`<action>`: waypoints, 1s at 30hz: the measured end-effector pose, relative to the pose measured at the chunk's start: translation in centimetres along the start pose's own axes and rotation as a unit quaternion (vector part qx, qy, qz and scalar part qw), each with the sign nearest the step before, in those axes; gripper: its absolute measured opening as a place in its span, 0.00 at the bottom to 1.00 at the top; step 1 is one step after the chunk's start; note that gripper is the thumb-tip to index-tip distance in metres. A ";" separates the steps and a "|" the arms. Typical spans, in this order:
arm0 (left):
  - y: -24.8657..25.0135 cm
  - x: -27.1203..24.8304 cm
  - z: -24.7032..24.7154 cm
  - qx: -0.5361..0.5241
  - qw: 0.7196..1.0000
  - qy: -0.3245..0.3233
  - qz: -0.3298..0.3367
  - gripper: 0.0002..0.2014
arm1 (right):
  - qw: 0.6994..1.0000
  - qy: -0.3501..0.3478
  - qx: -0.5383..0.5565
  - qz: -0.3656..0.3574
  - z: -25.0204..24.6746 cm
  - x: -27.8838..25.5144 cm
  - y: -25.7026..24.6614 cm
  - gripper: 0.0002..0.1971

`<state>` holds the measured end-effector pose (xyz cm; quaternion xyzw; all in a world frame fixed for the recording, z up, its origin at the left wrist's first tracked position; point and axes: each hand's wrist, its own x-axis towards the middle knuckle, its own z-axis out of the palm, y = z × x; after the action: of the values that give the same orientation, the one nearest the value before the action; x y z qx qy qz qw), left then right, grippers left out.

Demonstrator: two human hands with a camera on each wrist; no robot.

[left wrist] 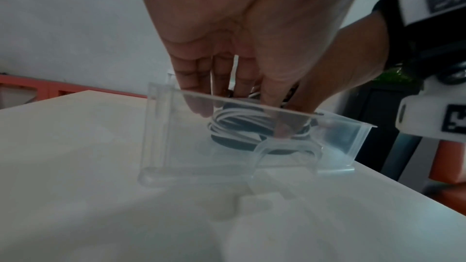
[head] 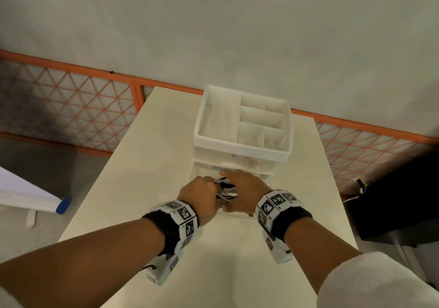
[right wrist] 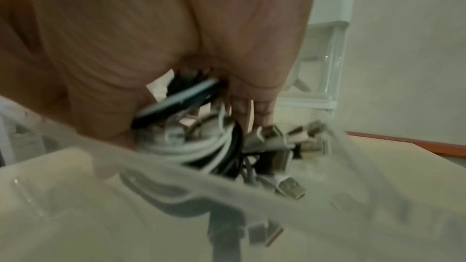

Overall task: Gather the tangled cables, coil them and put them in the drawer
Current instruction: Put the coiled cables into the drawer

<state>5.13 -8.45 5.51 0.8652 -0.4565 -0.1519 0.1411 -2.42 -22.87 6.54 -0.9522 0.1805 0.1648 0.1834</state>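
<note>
Both hands, left point(head: 202, 194) and right point(head: 242, 188), grip the coiled cables point(left wrist: 239, 121) between them inside the clear drawer point(left wrist: 348, 138).

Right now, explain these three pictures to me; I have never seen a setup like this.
No machine here: a person wears one camera on the head and one on each wrist. The head view looks down at a white table carrying a white organizer with a clear drawer pulled out. The wrist views look along each hand into that drawer. The left hand and right hand together hold a bundle of coiled cables, black and white, lowering it into the drawer. The checkered bands on the wrists are part of the camera gear.
</note>
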 end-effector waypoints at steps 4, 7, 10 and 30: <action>0.4 0.9 -0.2 0.047 0.999 -0.012 -0.022 0.16 | 0.994 0.092 -0.007 -0.053 -0.7 -2.4 -0.5 0.35; 0.4 1.2 -0.5 0.064 0.997 -0.023 -0.023 0.15 | 0.982 0.170 -0.005 -0.077 0.7 -4.8 -1.0 0.28; 0.3 1.3 -0.9 0.038 0.999 -0.033 -0.012 0.15 | 0.996 0.068 -0.040 -0.048 3.7 -6.4 0.0 0.48; 0.2 1.6 -0.1 0.019 0.993 0.050 0.102 0.21 | 0.986 0.139 -0.051 -0.079 4.9 -3.0 1.3 0.35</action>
<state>5.88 -9.87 5.42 0.8233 -0.5374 -0.0848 0.1620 -6.81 -21.20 3.02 -0.9852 0.1198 0.0249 0.1197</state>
